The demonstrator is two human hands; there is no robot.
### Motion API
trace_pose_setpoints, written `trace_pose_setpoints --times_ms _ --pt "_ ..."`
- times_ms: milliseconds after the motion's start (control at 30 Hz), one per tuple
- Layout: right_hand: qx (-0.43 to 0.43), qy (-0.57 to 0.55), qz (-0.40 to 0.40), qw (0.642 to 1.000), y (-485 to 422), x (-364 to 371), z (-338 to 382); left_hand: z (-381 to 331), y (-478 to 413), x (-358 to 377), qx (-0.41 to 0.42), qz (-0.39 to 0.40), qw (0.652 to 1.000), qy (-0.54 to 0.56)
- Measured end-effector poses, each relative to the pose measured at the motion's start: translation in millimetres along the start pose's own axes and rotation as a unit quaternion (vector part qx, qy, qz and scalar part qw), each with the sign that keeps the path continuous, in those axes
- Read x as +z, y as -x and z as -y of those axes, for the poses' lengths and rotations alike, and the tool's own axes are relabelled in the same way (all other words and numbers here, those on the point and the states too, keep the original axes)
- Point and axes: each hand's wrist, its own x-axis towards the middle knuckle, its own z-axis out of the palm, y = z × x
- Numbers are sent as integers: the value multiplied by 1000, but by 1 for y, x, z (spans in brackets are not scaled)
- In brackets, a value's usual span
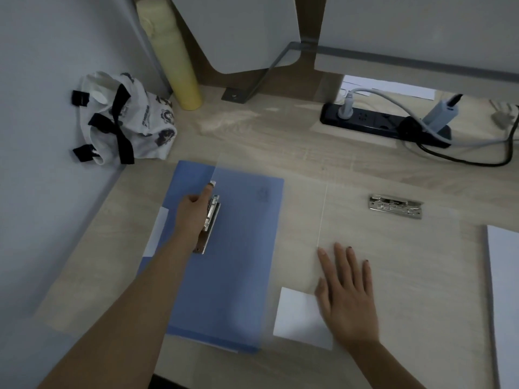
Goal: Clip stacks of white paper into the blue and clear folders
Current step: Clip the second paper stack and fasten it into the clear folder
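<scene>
A blue folder [238, 276] lies on the desk left of centre, with the left flap of an open clear folder [295, 220] spread over it. My left hand [196, 211] grips a metal clip [210, 223] on the left part of the clear flap, index finger stretched along the clip. My right hand [348, 296] rests flat with straight fingers on the clear folder near its spine. A second metal clip [396, 206] sits on the clear folder's right half. A stack of white paper [505, 290] lies at the right edge. A small white label [302, 318] shows under my right hand.
A crumpled white bag with black straps [123, 119] sits at the back left by the wall. A yellow roll [174, 57] leans in the corner. A black power strip [384, 124] with plugs and cables runs along the back right.
</scene>
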Motion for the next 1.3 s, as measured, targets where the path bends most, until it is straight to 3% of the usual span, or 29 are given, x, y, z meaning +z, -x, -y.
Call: trace_pose_setpoints --times_ms 100,200,300,400,533,600,700,967,1300 --pt "3 -6 -2 1000 0 0 -1 1 5 11 95 -85 990 -68" --pt "-1 -9 -4 1000 0 1 -1 0 24 33 252 -145 937 -196" --pt "-1 -10 -6 1000 0 0 -1 -1 47 79 386 -53 878 -279" --pt "7 -29 0 1000 1 -1 -2 9 62 135 438 79 825 -349" --pt "74 -61 -20 995 -2 0 -5 30 68 184 452 83 777 -431" --pt "148 -81 -49 984 -6 -2 -10 34 72 195 440 62 780 -441" --pt "179 -70 -62 979 -16 -4 -26 39 80 201 421 35 787 -450" --pt "109 -35 -44 992 -94 -16 -81 42 79 207 423 22 789 -446" --pt "50 -53 -118 990 -121 -17 -99 39 83 208 413 16 794 -446"
